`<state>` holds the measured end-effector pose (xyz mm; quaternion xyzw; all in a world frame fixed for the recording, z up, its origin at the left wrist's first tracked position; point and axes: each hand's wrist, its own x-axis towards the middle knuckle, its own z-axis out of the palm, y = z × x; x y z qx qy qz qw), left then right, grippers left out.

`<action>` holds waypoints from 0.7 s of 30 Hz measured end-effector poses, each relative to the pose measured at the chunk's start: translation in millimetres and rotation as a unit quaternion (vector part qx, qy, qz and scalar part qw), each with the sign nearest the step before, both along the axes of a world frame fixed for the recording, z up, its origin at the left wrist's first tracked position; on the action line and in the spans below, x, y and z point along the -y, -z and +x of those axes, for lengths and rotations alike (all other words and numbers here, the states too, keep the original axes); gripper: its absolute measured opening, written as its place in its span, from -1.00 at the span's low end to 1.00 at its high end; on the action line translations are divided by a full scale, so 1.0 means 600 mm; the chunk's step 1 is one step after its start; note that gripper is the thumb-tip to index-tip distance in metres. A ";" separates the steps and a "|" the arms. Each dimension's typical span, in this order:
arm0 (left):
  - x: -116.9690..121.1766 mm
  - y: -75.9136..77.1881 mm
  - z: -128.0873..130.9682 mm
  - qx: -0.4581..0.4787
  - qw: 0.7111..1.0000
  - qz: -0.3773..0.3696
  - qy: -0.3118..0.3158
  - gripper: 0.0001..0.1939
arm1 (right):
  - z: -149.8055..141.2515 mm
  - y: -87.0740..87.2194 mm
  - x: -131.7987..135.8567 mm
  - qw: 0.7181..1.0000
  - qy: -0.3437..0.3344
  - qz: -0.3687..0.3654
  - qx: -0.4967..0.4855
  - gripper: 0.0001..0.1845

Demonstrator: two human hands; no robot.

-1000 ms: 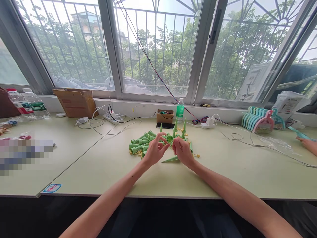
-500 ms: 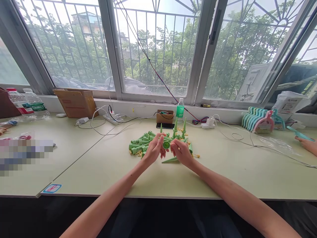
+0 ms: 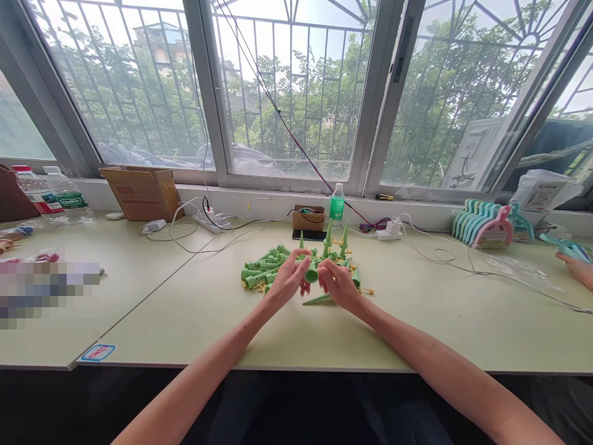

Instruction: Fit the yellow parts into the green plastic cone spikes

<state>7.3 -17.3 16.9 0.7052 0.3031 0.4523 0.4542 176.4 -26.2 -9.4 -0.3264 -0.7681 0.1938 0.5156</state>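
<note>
My left hand (image 3: pixel 288 279) has its fingers closed around a green hollow part (image 3: pixel 311 274), its open end facing me, beside the green pile (image 3: pixel 257 280) on the bench (image 3: pixel 199 324). My right hand (image 3: pixel 341 285) curls beside it; I cannot tell its grip.

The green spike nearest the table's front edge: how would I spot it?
On the pale table, find the heap of green parts. At its front, beside the right hand, lies one green spike. Unlike the upright spikes behind, it lies flat, tip pointing left.
</note>
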 end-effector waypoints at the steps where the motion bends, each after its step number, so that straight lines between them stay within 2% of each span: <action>1: 0.001 -0.001 0.000 0.002 1.000 0.001 0.000 -0.54 | 0.000 0.000 0.000 1.000 0.001 -0.002 0.001 -0.61; 7: 0.003 0.001 0.000 -0.003 1.000 0.026 -0.004 -0.57 | -0.001 0.000 -0.001 1.000 0.013 -0.018 0.008 -0.57; 15: -0.003 0.016 0.001 -0.067 0.990 0.117 -0.045 -0.52 | -0.001 0.004 -0.006 0.998 0.045 -0.039 0.002 -0.49; 21: -0.003 0.017 0.002 -0.075 0.986 0.141 -0.047 -0.48 | -0.005 0.002 -0.004 0.996 0.076 -0.041 -0.005 -0.36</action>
